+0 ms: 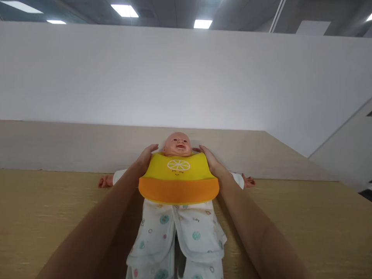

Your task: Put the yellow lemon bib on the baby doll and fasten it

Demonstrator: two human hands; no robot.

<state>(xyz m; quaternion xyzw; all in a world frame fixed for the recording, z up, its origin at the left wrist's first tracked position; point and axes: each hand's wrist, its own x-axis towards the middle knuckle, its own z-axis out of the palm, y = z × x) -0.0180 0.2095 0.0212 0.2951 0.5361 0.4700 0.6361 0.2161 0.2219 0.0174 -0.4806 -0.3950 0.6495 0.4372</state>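
Note:
A baby doll (178, 142) lies on its back, with its bald head toward the wall and its arms spread to both sides. Over its chest is a yellow bib (157, 167) with a lemon-slice print and an orange catch pocket (178, 190). My left hand (147, 155) rests at the bib's upper left edge, fingers stretched toward the doll's head. On the other side, my right hand (208, 155) is at the bib's upper right edge, its fingers also extended beside the head. The thumbs are hidden. White printed baby clothes (194, 232) cover the doll's lower body.
The doll lies on a wood-coloured table (290, 221), with a paler strip (72, 147) along its back. A white partition (174, 77) rises behind it. The doll's hands (105, 181) stick out beyond my forearms on both sides.

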